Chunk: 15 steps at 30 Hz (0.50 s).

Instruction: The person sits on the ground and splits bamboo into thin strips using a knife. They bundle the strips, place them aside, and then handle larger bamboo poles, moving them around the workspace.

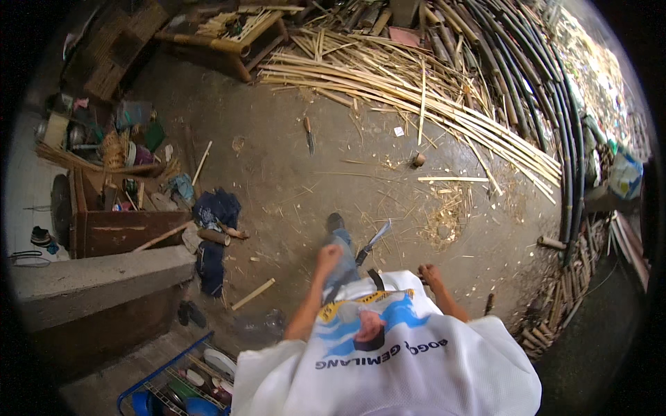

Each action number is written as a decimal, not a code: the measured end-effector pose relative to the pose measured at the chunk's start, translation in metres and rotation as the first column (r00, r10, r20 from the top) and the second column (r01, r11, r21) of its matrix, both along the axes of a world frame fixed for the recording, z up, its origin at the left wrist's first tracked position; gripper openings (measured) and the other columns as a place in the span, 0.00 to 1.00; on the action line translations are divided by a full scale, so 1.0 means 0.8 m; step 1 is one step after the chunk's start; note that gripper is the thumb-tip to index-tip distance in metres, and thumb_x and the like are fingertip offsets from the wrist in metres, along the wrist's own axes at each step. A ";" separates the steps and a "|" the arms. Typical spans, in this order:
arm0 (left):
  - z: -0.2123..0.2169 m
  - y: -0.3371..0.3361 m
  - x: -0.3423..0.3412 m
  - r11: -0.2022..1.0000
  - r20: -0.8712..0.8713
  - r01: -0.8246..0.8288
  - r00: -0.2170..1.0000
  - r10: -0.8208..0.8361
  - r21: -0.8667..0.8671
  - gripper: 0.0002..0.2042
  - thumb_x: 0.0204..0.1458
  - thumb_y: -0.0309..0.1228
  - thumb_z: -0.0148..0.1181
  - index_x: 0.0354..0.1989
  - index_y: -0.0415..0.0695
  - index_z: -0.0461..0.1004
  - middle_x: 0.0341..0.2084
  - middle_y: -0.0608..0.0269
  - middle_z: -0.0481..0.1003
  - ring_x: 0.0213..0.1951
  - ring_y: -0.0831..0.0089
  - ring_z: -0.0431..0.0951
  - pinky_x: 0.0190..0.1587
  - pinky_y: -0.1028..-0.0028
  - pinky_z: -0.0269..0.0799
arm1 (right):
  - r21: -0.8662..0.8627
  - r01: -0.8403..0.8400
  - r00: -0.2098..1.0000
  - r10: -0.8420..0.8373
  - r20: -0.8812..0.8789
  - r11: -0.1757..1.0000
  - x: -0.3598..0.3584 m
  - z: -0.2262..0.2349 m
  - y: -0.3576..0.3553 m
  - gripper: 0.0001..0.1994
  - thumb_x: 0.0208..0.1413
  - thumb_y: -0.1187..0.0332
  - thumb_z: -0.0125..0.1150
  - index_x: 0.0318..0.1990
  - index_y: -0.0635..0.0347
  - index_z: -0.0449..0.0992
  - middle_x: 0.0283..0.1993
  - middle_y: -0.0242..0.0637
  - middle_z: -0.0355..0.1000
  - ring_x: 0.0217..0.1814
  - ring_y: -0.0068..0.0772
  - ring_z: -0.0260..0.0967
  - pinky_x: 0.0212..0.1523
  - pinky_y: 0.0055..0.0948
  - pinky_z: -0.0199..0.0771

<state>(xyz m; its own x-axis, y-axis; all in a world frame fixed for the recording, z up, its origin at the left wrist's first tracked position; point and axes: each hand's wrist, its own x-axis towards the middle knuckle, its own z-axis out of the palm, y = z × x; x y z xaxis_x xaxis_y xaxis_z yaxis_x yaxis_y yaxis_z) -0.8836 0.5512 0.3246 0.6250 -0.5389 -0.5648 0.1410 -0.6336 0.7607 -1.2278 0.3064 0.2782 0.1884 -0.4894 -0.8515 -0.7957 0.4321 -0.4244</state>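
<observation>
My left hand (328, 258) is over my jeans-clad leg, blurred, with its fingers hard to make out. On the other side of my white shirt, my right hand (430, 274) has its fingers curled in; whatever they hold, if anything, is hidden. Between the two hands, just beyond the shirt, is a large knife (375, 238) with a dark handle and a pale blade pointing away to the right. Neither hand touches it. Farther ahead, a smaller knife with a brown handle (307, 125) lies on the concrete floor.
Long split bamboo strips (416, 97) spread across the far floor, beside dark bamboo poles (565, 139) on the right. A bamboo bench (239, 47) stands at the back. To the left are a wooden box (132, 232), a concrete ledge (104, 277) and dark cloth (216, 208).
</observation>
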 end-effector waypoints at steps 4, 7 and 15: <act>0.023 -0.033 0.172 0.965 -0.097 -0.256 0.961 0.260 0.046 0.18 0.60 0.45 0.54 0.34 0.42 0.80 0.26 0.67 0.79 0.28 0.77 0.76 0.34 0.75 0.71 | -0.052 -0.152 0.982 0.157 0.106 0.987 0.172 0.026 -0.063 0.15 0.62 0.57 0.55 0.41 0.60 0.77 0.35 0.36 0.76 0.31 0.27 0.73 0.31 0.29 0.76; 0.010 -0.028 0.277 0.919 -0.165 -0.387 0.904 0.394 0.075 0.14 0.61 0.39 0.53 0.39 0.42 0.79 0.27 0.67 0.80 0.28 0.78 0.76 0.32 0.76 0.71 | -0.202 -0.161 0.948 0.208 0.239 0.966 0.310 0.071 -0.122 0.17 0.63 0.56 0.53 0.44 0.63 0.76 0.37 0.36 0.76 0.33 0.26 0.73 0.33 0.27 0.75; 0.004 -0.036 0.403 0.895 -0.181 -0.228 0.932 0.315 0.384 0.11 0.62 0.38 0.53 0.39 0.45 0.79 0.26 0.66 0.79 0.27 0.79 0.75 0.29 0.75 0.70 | -0.128 -0.047 0.949 0.084 0.303 0.991 0.468 0.050 -0.218 0.20 0.63 0.53 0.53 0.45 0.65 0.76 0.39 0.36 0.76 0.35 0.27 0.74 0.34 0.27 0.75</act>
